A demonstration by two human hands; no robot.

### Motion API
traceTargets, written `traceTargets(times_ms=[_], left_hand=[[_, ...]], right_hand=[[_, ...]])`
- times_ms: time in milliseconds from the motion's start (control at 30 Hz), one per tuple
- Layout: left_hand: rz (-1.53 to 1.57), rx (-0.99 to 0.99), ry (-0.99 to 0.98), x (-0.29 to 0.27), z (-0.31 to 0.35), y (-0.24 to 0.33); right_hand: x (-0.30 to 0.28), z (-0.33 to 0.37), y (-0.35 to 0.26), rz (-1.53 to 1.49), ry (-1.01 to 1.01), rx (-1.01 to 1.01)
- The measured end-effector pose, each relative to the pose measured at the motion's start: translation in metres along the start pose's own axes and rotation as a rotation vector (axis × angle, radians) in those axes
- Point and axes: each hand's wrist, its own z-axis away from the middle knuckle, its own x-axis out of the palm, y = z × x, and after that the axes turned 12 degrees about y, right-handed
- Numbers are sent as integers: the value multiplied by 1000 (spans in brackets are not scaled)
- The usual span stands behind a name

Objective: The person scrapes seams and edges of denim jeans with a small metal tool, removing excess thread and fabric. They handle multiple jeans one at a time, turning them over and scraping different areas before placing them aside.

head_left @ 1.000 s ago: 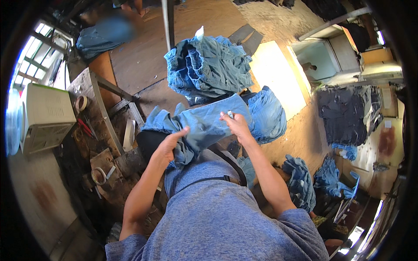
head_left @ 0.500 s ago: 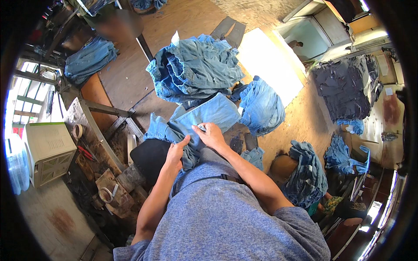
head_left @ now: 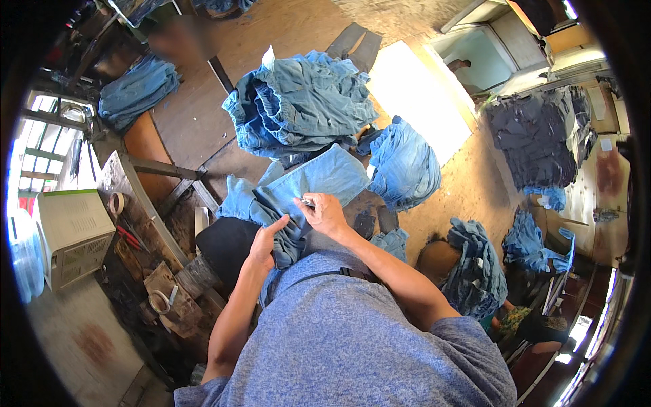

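Across my lap lies a light blue denim garment (head_left: 329, 175), its wider part spread away from me and its near end bunched. My left hand (head_left: 263, 245) grips the bunched cloth, thumb on top pointing toward the other hand. Just right of it, my right hand (head_left: 324, 216) is closed round a small metallic tool (head_left: 307, 202) over the denim; only its tip shows, so its exact kind is unclear. Beyond the garment sits a large heap of blue denim clothes (head_left: 305, 102). A lighter denim bundle (head_left: 405, 166) stands to its right.
A black seat (head_left: 234, 244) is by my left knee. At left stand a beige boxy appliance (head_left: 78, 227), a tape roll (head_left: 160, 302) and red-handled pliers (head_left: 127, 236). More denim (head_left: 475, 271) and a dark cloth stack (head_left: 542, 136) lie right. Another person (head_left: 180, 37) is at upper left.
The view has shifted slightly. My left hand has come a little nearer to me along the bunched denim; my right hand stays over the cloth with the small tool, slightly turned.
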Motion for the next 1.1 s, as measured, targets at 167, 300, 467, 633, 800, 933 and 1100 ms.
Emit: traceTargets(times_ms=[167,300,467,633,800,933,1100], left_hand=[[-108,48,22,4,1,-2],[-108,44,12,0,5,-2],[-34,42,-24,-11,12,-6],[38,-12,-33,-14,9,-8],[-99,-4,50,1,-2,-7],[-171,76,112,7,-1,-9],[-185,107,120,-4,-4,-16]], right_hand=[[0,4,-2,-33,-23,59],[-2,2,0,-73,-27,41],[-3,-2,11,-130,-64,87],[-1,1,12,-146,-30,53],[-4,3,7,-124,-50,23],[-5,3,6,-129,-46,51],[-5,4,10,-150,-79,63]])
